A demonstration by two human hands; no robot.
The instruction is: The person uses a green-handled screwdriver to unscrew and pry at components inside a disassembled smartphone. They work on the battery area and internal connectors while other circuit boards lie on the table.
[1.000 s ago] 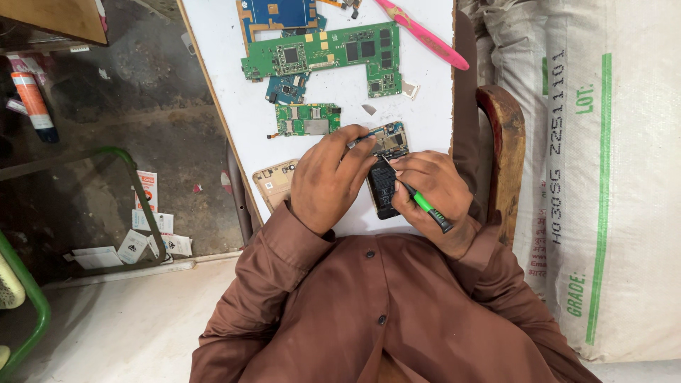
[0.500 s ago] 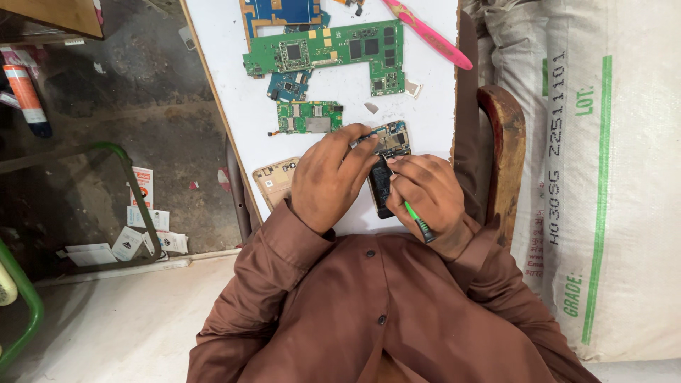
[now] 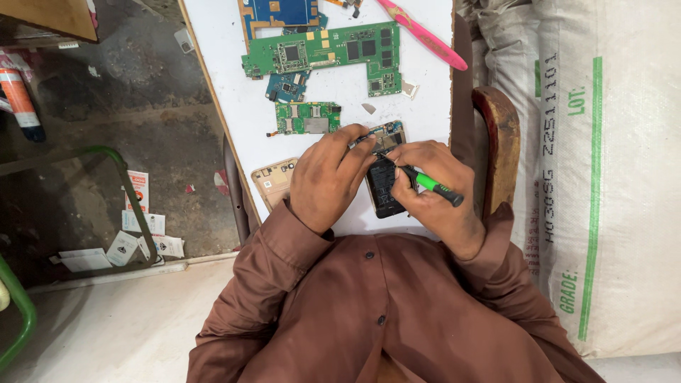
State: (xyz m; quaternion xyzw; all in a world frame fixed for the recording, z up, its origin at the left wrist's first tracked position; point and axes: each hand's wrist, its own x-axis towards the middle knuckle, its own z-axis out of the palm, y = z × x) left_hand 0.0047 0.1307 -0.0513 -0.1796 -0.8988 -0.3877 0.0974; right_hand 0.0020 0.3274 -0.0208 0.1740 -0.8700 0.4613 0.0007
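Observation:
An opened black phone (image 3: 384, 186) lies on the white table (image 3: 241, 113) near its front edge, its circuit board exposed at the top. My left hand (image 3: 328, 177) rests on the phone's left side, fingers pressing on its upper part. My right hand (image 3: 434, 191) grips a green-and-black screwdriver (image 3: 430, 184), its tip pointing left onto the phone's middle. A gold phone back cover (image 3: 274, 180) lies just left of my left hand, partly hidden by it.
Farther up the table lie a long green circuit board (image 3: 323, 53), a small green board (image 3: 307, 118), a blue board (image 3: 278, 12) and a pink tool (image 3: 423, 35). A wooden chair back (image 3: 502, 142) and white sack (image 3: 603, 177) stand right. Papers (image 3: 120, 245) litter the floor at left.
My right hand has shifted the screwdriver, so its handle now points right and its tip sits on the phone. My left hand stays on the phone.

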